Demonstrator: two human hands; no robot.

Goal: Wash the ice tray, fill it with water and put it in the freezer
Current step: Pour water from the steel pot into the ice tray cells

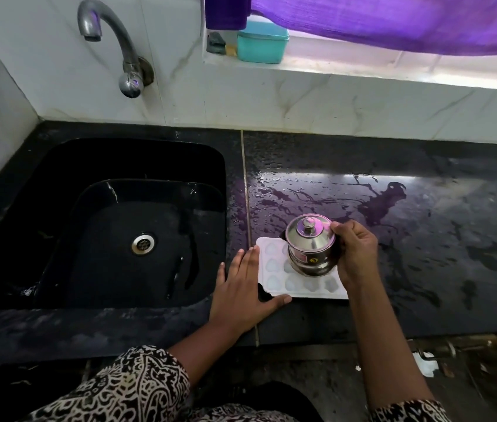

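Note:
A white ice tray (274, 283) with heart-shaped cells lies flat on the wet black counter (424, 239), just right of the sink. My right hand (357, 254) grips a small lidded steel pot (311, 245) and holds it over the tray's far half. My left hand (244, 290) lies flat with fingers spread, pressing against the tray's left edge and near corner. Whether the cells hold water I cannot tell.
The black sink (28, 208) with a steel drain (143, 244) fills the left. A chrome tap (113, 41) juts from the tiled wall above it. A teal box (262, 42) sits on the window ledge under a purple curtain (393, 19).

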